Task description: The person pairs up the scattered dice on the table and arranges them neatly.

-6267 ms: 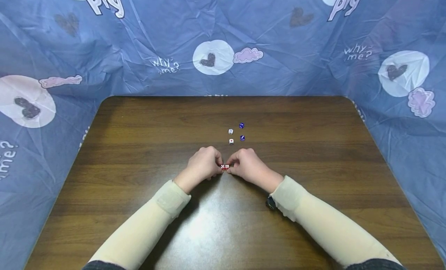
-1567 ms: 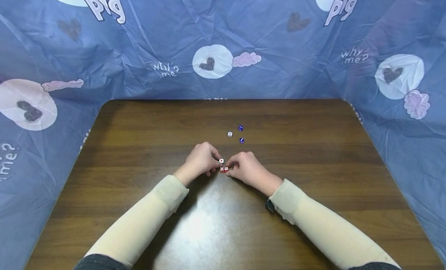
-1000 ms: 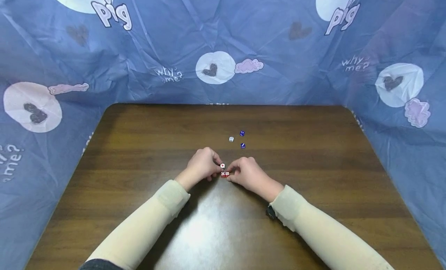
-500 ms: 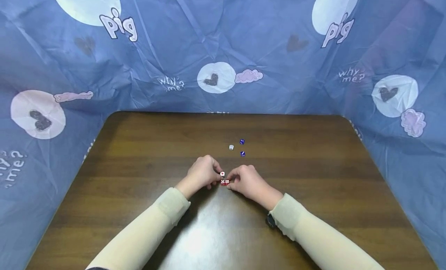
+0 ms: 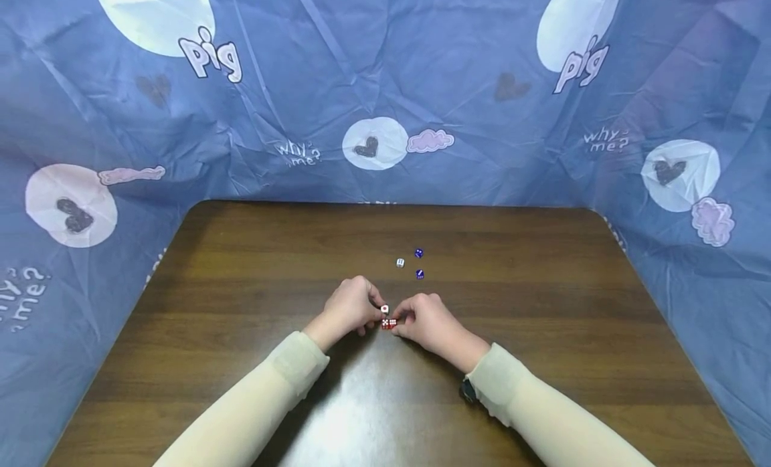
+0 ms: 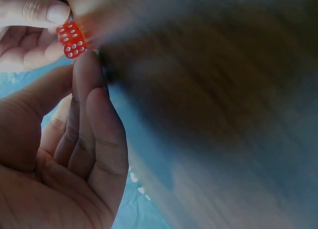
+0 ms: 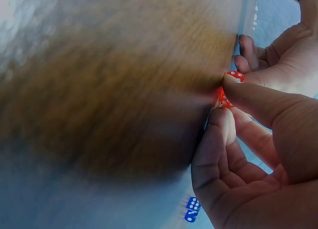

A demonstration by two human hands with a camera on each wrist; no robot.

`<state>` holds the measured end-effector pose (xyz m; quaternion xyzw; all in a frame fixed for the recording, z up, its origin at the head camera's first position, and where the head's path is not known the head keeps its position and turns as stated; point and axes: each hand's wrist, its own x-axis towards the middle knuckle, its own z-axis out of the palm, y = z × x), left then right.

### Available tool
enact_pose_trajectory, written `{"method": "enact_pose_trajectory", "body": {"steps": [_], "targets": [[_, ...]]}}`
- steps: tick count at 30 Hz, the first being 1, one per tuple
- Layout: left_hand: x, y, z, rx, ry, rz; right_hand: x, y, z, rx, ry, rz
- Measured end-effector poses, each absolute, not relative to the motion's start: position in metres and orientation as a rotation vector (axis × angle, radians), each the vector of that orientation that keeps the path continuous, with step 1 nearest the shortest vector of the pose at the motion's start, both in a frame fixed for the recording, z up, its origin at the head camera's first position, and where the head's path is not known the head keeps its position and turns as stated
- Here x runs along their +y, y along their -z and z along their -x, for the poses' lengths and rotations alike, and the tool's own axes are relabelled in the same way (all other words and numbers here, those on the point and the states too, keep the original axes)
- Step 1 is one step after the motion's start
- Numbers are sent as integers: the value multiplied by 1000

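Two red dice [image 5: 389, 324] with white pips sit side by side on the table between the hands. My left hand [image 5: 351, 305] pinches a white die [image 5: 384, 309] with a red dot, just beyond the left red die. That white die is hidden in both wrist views. From the right, my right hand [image 5: 426, 322] pinches the right red die between thumb and index finger. The right wrist view shows that thumb and finger on the red die [image 7: 226, 99]. In the left wrist view, the red dice [image 6: 72, 40] lie past the left fingertips [image 6: 89, 70].
Beyond the hands on the brown wooden table [image 5: 271, 253] lie another white die [image 5: 400, 263] and two blue dice [image 5: 418, 253]. A blue patterned cloth [image 5: 289, 92] hangs behind and along the sides of the table.
Since the oldest frame, my left hand has left the red dice and brought the red-dotted white die nearer, beside them. Lately the hands barely move; the head view has tilted upward.
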<state>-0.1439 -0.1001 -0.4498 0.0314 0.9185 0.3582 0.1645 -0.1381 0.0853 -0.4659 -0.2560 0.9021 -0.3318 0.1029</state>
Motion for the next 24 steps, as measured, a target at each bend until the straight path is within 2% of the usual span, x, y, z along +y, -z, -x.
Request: {"method": "enact_pose_trajectory", "body": {"steps": [24], "targets": [[-102, 453, 144, 2625, -1053, -94, 86, 467, 138, 2678, 990, 816]]}}
